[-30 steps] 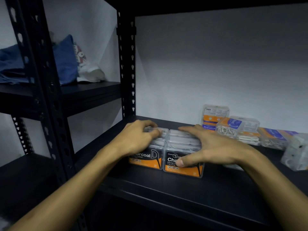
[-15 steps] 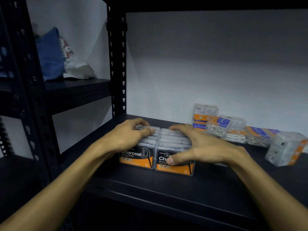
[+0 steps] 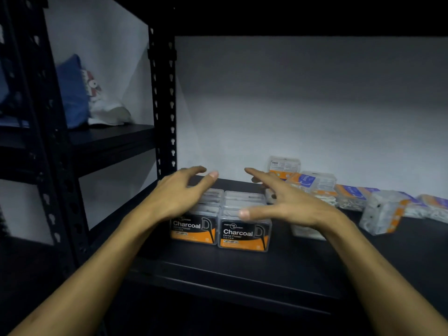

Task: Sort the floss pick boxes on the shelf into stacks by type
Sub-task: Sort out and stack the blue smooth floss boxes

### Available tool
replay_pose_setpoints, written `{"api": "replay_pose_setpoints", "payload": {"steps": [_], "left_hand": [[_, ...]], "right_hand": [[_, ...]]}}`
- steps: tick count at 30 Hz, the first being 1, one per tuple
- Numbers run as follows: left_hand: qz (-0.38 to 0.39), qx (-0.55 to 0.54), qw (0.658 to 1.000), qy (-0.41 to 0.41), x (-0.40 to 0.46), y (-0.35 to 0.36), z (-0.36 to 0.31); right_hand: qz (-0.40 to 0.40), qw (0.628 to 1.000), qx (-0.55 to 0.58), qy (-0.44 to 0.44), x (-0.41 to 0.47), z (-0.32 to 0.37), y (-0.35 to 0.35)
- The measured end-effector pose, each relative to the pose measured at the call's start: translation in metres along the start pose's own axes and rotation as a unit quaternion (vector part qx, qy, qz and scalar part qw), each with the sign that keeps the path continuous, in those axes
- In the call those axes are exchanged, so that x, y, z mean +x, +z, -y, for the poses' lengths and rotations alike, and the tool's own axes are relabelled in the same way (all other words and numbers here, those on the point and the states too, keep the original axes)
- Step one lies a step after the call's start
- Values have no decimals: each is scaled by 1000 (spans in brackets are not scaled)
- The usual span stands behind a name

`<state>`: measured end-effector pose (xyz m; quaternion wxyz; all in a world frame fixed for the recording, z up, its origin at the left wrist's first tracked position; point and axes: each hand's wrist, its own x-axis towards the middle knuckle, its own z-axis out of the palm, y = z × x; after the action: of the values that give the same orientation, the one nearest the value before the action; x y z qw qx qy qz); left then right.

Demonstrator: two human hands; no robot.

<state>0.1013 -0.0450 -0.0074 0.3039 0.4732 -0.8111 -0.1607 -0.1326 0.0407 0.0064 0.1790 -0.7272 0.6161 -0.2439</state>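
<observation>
Two clear boxes with black-and-orange "Charcoal" labels stand side by side on the black shelf (image 3: 242,270): the left charcoal box (image 3: 194,229) and the right charcoal box (image 3: 244,235). More clear boxes sit behind them. My left hand (image 3: 179,195) hovers just above the left box, fingers spread and holding nothing. Over the right box my right hand (image 3: 283,202) floats with straight, splayed fingers, also empty. Further right lie several boxes with orange-and-blue labels (image 3: 312,184), loosely scattered, one clear box (image 3: 380,214) tipped on its side.
A black perforated upright post (image 3: 163,105) stands just left of the boxes. The neighbouring shelf on the left holds a blue cushion (image 3: 72,93) and a white soft item (image 3: 109,112). A grey wall backs the shelf.
Both hands have lifted off the charcoal boxes and spread their fingers; before, they rested on the box tops. The boxes stay in place.
</observation>
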Motion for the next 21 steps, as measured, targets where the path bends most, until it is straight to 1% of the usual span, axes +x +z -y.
{"api": "replay_pose_setpoints", "payload": {"steps": [4,8,10,12,15,17,19,21], "left_hand": [[-13,-70,997,12,-8,-25,-22],[-25,-100,993,51,-20,-33,-49],[-34,-77,993,81,-23,-25,-66],[-27,-43,992,118,-27,-11,-82],[-4,-11,990,138,-32,16,-98],[-3,-9,989,145,-41,35,-110],[-8,-9,986,168,-50,54,-125],[0,1,979,205,-57,74,-143]], "right_hand": [[-77,994,71,-6,-25,2,-32],[-122,991,56,4,-58,-5,-56],[-139,990,32,17,-74,-12,-64],[-173,984,15,33,-91,-23,-68],[-273,960,23,62,-112,-46,-61],[-317,946,14,68,-126,-65,-48],[-321,942,-19,91,-140,-87,-34],[-303,943,-69,122,-152,-107,-25]]}}
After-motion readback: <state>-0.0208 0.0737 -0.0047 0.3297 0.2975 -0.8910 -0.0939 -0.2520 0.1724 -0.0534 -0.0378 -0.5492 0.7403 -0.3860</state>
